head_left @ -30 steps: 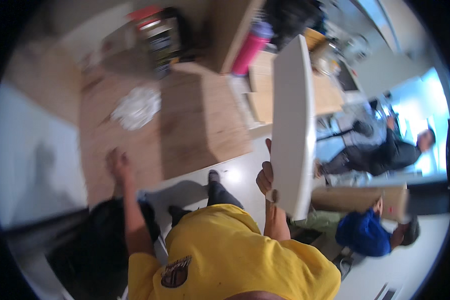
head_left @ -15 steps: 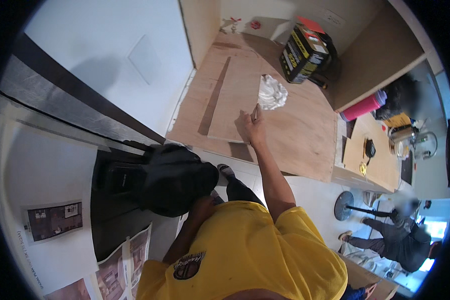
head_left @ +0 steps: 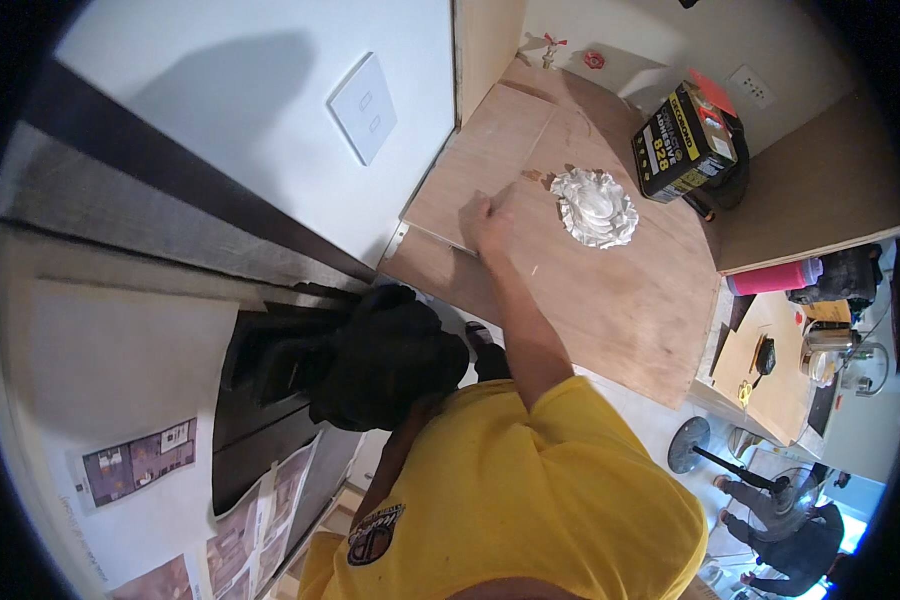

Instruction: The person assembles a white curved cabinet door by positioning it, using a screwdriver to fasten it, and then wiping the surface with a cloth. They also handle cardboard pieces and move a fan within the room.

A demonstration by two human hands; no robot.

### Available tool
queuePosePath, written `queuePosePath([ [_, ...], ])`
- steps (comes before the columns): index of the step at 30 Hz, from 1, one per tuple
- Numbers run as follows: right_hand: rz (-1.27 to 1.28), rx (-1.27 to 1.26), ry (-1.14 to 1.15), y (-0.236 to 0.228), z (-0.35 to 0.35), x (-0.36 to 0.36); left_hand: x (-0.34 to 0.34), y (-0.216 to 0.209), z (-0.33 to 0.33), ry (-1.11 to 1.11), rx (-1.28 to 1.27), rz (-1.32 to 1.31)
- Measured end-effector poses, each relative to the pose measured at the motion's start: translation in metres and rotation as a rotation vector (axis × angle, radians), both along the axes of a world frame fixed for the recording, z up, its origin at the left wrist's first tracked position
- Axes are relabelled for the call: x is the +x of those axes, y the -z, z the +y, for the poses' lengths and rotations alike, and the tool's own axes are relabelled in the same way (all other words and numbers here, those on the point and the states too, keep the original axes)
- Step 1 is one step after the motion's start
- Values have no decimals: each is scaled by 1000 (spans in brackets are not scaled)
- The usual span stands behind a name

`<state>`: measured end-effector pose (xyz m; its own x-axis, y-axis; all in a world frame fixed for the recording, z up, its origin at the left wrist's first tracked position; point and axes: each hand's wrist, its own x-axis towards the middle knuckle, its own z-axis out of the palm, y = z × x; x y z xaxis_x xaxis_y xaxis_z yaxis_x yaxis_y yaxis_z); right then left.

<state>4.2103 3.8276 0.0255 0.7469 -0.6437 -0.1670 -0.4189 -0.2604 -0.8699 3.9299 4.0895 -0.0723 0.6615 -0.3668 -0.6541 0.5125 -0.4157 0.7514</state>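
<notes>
My right hand (head_left: 492,222) is at the near right corner of a thin wooden board (head_left: 475,165), its fingers closed at the edge and partly blurred. The board lies on a wider plywood surface (head_left: 610,310), close to the white wall. To the right of my hand sits a round, crumpled white bundle (head_left: 595,208) with a frilled rim; its kind is unclear. My left forearm reaches toward a black, soft bag-like thing (head_left: 390,360), and the left hand itself is hidden there.
Behind the bundle stands a black and yellow adhesive can (head_left: 682,145). A wall switch (head_left: 362,108) is at the upper left. To the right are a pink bottle (head_left: 770,277), yellow scissors (head_left: 745,392) and a stand fan's base (head_left: 688,445). Another person (head_left: 795,550) is farther off at the lower right.
My right hand and the board have moved left and farther away, toward the wall, leaving a gap beside the white bundle. The view has shifted, and the wall switch now shows more plainly.
</notes>
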Motion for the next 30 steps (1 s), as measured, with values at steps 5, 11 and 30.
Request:
queuePosePath([
  [5, -195, 21, 155, -1, -15, -37, 13, 3, -3, 2, -2, -3],
  [11, -234, -315, 151, 44, 20, 0, 22, -5, -6, 92, -49, 76],
  [30, -323, -37, 187, 45, -33, -6, 34, -12, -15, 71, -76, 143],
])
